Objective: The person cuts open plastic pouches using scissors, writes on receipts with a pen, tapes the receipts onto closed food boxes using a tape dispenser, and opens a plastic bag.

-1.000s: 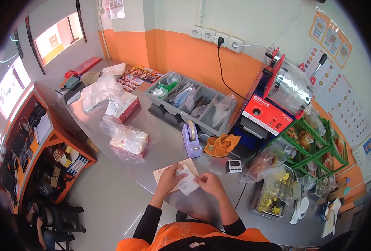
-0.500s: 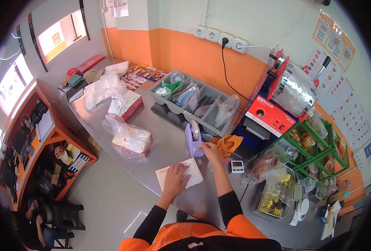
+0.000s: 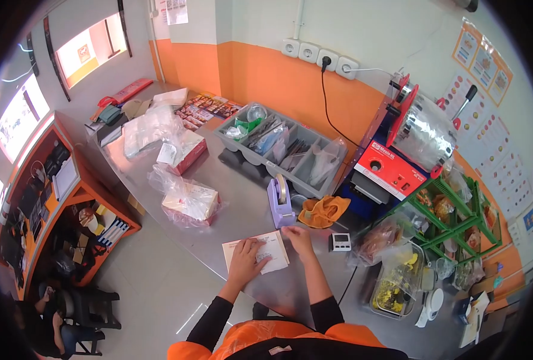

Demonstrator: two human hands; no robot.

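Nearest the wearer, the left grip lies over a white printed slip, its fingers spread flat and grasping nothing. The slip rests on a cream-coloured folded card, which lies on the bench, in front of the wearer; the slip is thus directly beneath the left grip, its right part uncovered. The right grip is just beside the card's upper right corner, fingertips drawn together; whether anything thin is pinched between them cannot be told. In judgement, holding the slip down well calls for light, even pressure from the spread fingers, edges lying flat and aligned with the card, and the free corner left accessible to the right grip without dragging the paper. Beyond the hands stands a lilac tape dispenser; an orange cloth lies to its right, and farther back is a grey compartment tray.
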